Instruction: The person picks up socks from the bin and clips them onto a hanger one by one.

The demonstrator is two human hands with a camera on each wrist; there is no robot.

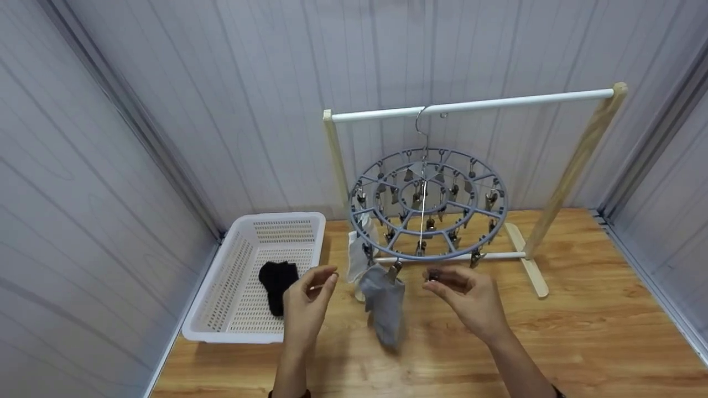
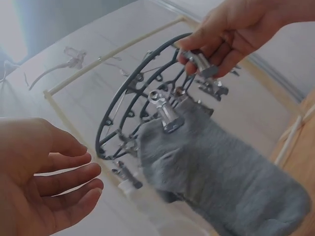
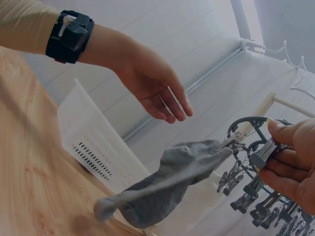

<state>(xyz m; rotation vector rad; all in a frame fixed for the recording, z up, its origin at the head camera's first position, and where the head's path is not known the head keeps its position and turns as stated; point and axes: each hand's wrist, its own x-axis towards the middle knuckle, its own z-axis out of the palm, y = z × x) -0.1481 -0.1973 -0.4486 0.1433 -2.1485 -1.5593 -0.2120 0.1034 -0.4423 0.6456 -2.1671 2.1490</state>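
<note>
A grey sock (image 1: 384, 304) hangs by a metal clip (image 2: 168, 115) from the front edge of the round grey clip hanger (image 1: 357, 213). My right hand (image 1: 470, 296), just right of that sock, pinches another metal clip (image 3: 264, 153) between thumb and fingers. To the sock's left my left hand (image 1: 307, 304) is raised with relaxed, slightly bent fingers and nothing in it; in the right wrist view this left hand (image 3: 155, 83) is apart from the sock. Behind the grey sock, a white sock (image 1: 358, 254) hangs at the hanger's left side.
At the left on the wooden table stands a white perforated basket (image 1: 221, 276) with black socks (image 1: 276, 279) inside. The hanger hooks onto the white bar (image 1: 498, 103) of a wooden-legged stand (image 1: 572, 166). Panelled walls rise at the back and both sides.
</note>
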